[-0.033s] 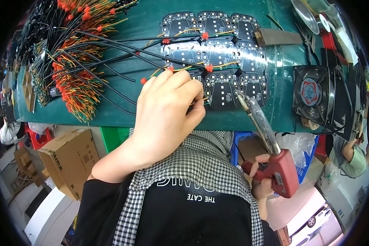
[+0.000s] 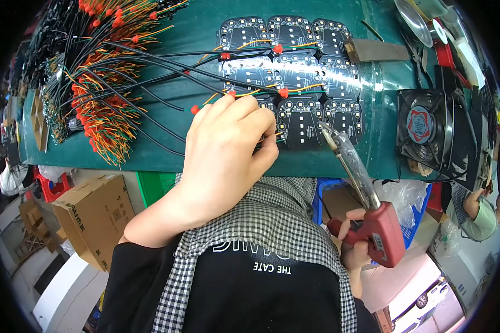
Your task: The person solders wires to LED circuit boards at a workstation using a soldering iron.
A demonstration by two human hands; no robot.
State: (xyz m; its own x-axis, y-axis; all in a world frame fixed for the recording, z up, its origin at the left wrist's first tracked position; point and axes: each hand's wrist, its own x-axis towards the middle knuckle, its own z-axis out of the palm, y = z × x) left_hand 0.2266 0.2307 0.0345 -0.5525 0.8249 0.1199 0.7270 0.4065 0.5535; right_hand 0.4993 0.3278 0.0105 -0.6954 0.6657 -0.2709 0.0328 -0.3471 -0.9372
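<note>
My left hand [image 2: 228,147] is closed over the lower left of a panel of black circuit boards [image 2: 300,119]. Its fingers pinch a black cable [image 2: 164,141], whose thin orange and green wire ends peek out past the fingertips; the grip itself is mostly hidden by the hand. In my right hand [image 2: 354,250] is a red soldering gun [image 2: 386,233], held below the table edge. Its long metal barrel slants up and left, and the tip sits at the bottom row of boards. Black cables with red connectors [image 2: 284,92] lie across the upper boards, their coloured wires reaching the pads.
A large bundle of black cables with orange wire ends [image 2: 103,119] covers the table's left. A flat metal strip [image 2: 379,50] touches the panel's right edge. A black fan [image 2: 422,125] and a solder spool [image 2: 440,31] stand at right. Below are a blue basket [image 2: 411,230] and a cardboard box [image 2: 94,216].
</note>
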